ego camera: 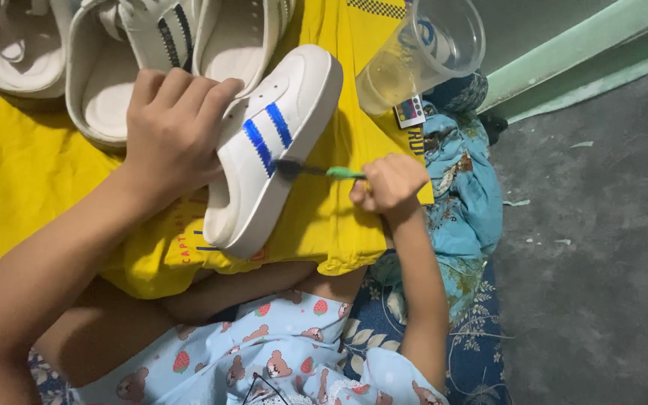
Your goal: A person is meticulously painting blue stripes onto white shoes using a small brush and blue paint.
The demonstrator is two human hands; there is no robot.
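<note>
two hands work: left hand (170, 131) grips the white sneaker (275, 146); right hand (389, 182) pinches a green brush (316, 171), painting the blue stripes; the next stroke needs steadiness.

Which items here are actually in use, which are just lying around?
In use: white shoe with blue stripes, steadied by left hand; green-handled brush in right hand, bristles on the shoe's side; yellow cloth underneath.
Lying about: other white shoes, clear plastic cup, blue patterned fabric.
</note>
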